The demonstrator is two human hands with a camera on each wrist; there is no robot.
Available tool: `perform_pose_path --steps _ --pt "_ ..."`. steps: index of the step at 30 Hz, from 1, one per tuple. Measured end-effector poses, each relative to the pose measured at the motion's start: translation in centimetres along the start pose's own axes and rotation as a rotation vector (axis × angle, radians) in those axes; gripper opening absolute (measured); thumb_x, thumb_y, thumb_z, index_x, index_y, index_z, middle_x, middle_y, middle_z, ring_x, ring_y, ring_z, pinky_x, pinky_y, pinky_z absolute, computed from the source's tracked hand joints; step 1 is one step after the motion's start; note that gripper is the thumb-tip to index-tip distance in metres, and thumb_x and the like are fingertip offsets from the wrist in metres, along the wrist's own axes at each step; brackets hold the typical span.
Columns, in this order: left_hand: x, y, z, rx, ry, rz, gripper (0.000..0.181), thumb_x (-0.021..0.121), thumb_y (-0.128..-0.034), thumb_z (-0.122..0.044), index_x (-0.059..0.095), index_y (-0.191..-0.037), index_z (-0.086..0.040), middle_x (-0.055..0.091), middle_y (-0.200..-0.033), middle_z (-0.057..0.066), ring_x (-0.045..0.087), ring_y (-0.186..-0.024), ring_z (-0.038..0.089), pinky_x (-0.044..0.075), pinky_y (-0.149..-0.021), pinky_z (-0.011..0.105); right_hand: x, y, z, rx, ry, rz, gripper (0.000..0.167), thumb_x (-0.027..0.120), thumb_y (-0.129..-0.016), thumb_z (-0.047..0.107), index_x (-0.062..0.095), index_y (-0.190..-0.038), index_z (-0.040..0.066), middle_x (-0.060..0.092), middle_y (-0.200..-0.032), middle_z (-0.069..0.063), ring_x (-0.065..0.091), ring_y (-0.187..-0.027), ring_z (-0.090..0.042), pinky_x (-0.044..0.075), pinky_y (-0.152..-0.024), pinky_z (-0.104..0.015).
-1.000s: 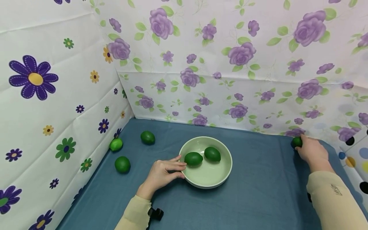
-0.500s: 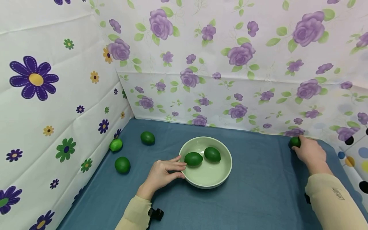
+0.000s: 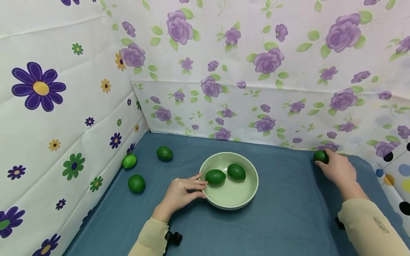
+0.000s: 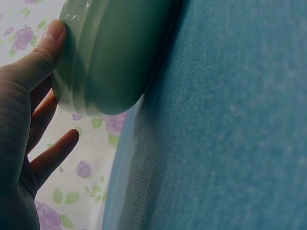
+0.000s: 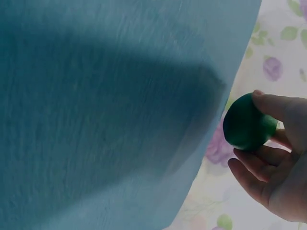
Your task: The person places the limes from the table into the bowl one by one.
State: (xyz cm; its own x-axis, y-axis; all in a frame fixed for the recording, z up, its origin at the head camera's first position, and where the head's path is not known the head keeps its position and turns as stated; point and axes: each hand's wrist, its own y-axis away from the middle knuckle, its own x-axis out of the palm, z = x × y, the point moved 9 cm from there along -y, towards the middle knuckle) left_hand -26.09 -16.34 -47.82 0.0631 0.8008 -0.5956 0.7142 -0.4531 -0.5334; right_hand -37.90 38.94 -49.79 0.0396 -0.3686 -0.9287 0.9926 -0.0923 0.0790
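Observation:
A pale green bowl (image 3: 230, 197) stands on the blue cloth. My left hand (image 3: 184, 192) holds its left rim, the thumb on the outer wall and fingertips over the edge; the left wrist view shows the thumb against the bowl (image 4: 110, 57). Inside lie two dark green limes, one on the left (image 3: 215, 177) and one on the right (image 3: 236, 172). Far to the right, my right hand (image 3: 340, 170) grips another dark green lime (image 3: 320, 156). Seen from the right wrist, this lime (image 5: 247, 124) sits between thumb and fingers, above the cloth.
Left of the bowl lie a dark lime (image 3: 164, 153) at the back, a second dark lime (image 3: 136, 183) nearer the front, and a bright green lime (image 3: 129, 161) by the left wall. Flowered sheets (image 3: 237, 106) wall in the back and sides of the cloth-covered table (image 3: 282, 220).
My right hand has carried its lime a little to the left along the back edge. The left hand and the bowl have stayed put.

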Motion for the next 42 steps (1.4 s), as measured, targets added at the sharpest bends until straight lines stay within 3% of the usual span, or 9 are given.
perform_pose_path --steps 9,20,33,42 --pt "-0.1 0.0 0.0 -0.009 0.016 -0.005 0.033 0.095 -0.0782 -0.02 0.087 -0.108 -0.008 0.08 -0.116 -0.001 0.067 -0.128 0.036 0.059 -0.097 0.027 1.1 1.6 3.1 -0.075 -0.065 -0.019 0.089 0.066 -0.105 0.053 0.029 -0.168 0.0 0.047 -0.14 -0.047 0.059 -0.105 -0.061 0.051 -0.065 -0.06" --pt "-0.1 0.0 0.1 0.002 0.019 -0.002 0.033 0.094 -0.0792 -0.02 0.087 -0.109 -0.007 0.08 -0.116 -0.001 0.068 -0.127 0.036 0.06 -0.096 0.029 2.0 3.5 7.2 -0.166 -0.105 -0.069 0.089 0.064 -0.104 0.059 0.037 -0.165 0.001 0.059 -0.133 -0.041 0.066 -0.099 -0.053 0.053 -0.062 -0.053" --pt "-0.2 0.1 -0.1 0.014 0.023 -0.011 0.034 0.095 -0.0774 -0.019 0.087 -0.108 -0.007 0.08 -0.116 -0.001 0.068 -0.126 0.037 0.06 -0.095 0.029 2.6 4.4 11.9 -0.225 -0.119 -0.064 0.084 0.071 -0.102 0.057 0.045 -0.163 0.006 0.066 -0.128 -0.035 0.069 -0.091 -0.041 0.053 -0.061 -0.047" --pt "0.1 -0.1 0.0 -0.004 0.034 0.004 0.033 0.094 -0.0799 -0.021 0.087 -0.109 -0.007 0.08 -0.117 -0.001 0.068 -0.127 0.036 0.059 -0.096 0.027 2.7 5.1 13.5 -0.254 -0.112 -0.082 0.081 0.074 -0.1 0.053 0.05 -0.16 0.004 0.068 -0.125 -0.032 0.07 -0.094 -0.041 0.055 -0.065 -0.05"
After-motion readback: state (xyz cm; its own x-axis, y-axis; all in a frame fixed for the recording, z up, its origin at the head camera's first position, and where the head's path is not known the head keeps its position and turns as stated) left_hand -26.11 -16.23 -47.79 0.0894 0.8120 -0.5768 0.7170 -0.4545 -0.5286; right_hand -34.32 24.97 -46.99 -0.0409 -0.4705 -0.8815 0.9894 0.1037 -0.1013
